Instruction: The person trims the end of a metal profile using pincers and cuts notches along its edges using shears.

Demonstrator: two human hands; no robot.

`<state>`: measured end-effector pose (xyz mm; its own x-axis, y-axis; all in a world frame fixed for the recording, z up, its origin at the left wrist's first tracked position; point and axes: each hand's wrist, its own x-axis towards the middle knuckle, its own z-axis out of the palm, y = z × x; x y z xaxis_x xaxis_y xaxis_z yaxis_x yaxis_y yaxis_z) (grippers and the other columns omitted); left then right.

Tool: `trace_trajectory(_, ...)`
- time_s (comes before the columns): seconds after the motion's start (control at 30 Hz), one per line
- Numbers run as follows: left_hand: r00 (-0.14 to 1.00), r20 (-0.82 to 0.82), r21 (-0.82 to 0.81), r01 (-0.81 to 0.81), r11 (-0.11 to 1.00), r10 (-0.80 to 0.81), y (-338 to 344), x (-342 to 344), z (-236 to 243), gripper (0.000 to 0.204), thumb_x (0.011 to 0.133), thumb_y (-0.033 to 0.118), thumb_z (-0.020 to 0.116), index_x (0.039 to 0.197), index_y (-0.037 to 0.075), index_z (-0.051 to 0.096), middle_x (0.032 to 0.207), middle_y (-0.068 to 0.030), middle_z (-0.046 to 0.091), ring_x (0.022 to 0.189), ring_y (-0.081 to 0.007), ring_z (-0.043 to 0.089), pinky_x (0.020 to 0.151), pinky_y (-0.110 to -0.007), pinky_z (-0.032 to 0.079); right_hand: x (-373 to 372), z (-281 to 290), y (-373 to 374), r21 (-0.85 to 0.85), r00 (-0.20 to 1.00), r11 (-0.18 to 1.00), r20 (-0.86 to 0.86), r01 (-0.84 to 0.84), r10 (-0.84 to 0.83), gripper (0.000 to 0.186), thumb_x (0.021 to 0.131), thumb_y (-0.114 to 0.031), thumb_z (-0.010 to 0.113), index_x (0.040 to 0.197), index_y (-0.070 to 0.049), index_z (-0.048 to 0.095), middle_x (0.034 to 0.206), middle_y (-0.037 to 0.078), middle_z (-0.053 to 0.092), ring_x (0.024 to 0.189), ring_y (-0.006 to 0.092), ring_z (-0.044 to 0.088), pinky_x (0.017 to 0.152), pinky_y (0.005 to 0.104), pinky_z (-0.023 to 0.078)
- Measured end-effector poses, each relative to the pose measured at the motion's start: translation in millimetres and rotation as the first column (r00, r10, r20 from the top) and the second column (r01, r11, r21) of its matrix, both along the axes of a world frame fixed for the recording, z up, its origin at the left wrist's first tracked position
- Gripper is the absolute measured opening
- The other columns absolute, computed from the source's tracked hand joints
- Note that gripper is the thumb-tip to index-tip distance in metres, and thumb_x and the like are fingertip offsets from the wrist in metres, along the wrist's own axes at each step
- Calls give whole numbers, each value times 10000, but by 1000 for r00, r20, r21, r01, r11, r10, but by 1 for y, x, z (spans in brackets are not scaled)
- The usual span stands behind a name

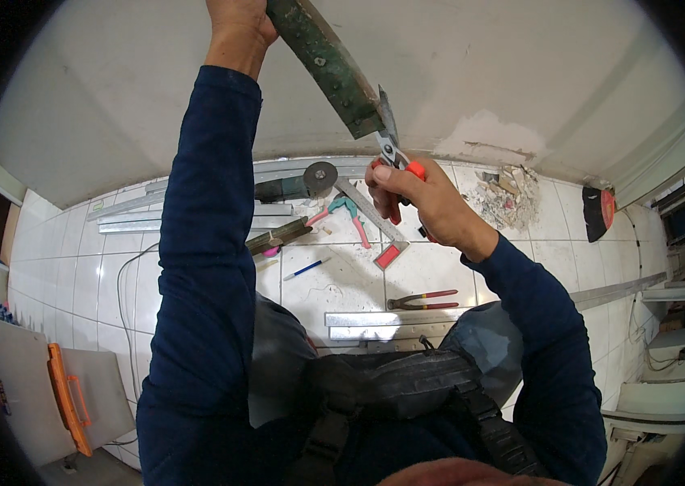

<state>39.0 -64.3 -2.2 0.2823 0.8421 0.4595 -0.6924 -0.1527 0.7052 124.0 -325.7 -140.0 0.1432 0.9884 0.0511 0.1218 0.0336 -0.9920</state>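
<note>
My left hand (239, 23) is raised at the top of the head view, its fingers wrapped around a long dark green metal channel (328, 71). The channel slants down to the right and has rows of bumps and a screw head on its face. In my right hand (439, 198) is a pair of tin snips (389, 149) with red handles, gripped near the pivot. Its pointed blades reach upward at the channel's lower end, one blade passing along the right edge. Whether the blades bite into the metal, I cannot tell.
On the white tiled floor lie an angle grinder (298, 186), pink-and-teal pliers (342, 209), a try square (368, 212), a blue pen (306, 269), pincers (423, 300) and metal profiles (391, 319). A rubble heap (508, 198) lies by the wall. An orange tool (68, 397) is at left.
</note>
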Motion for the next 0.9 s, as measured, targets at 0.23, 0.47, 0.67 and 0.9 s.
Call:
trace_trajectory(0.23, 999, 38, 59, -2, 998, 0, -4, -2, 5, 633, 933, 674, 568, 952, 42, 562, 664, -82, 566, 531, -207, 573, 514, -355, 536, 1, -1, -2, -61, 1000, 998, 18, 4, -3, 383, 1008, -420, 567, 910, -51, 598, 692, 33, 589, 608, 128, 580, 537, 271, 452)
trace_trajectory(0.47, 999, 40, 63, 14, 998, -17, -9, -6, 9, 637, 930, 679, 568, 940, 42, 561, 650, -81, 562, 529, -205, 573, 512, -349, 535, -1, 0, -2, -56, 998, 998, 51, 32, -30, 405, 1007, -434, 576, 860, -56, 572, 653, 27, 547, 567, 128, 549, 502, 274, 430)
trace_trajectory(0.67, 1000, 30, 58, 8, 998, -9, -14, -4, 10, 629, 939, 672, 559, 928, 43, 564, 650, -81, 560, 529, -206, 570, 519, -344, 534, -4, 0, -5, -35, 999, 999, 38, 35, -33, 417, 1007, -435, 581, 835, -56, 560, 631, 17, 506, 544, 123, 519, 488, 275, 412)
trace_trajectory(0.9, 999, 33, 64, 11, 998, -13, -13, -4, 8, 634, 938, 672, 562, 931, 37, 569, 653, -85, 564, 531, -206, 576, 515, -344, 534, 3, 4, -2, -58, 996, 998, 87, -6, 11, 393, 1001, -428, 588, 911, -46, 593, 692, 38, 575, 603, 133, 570, 542, 281, 447)
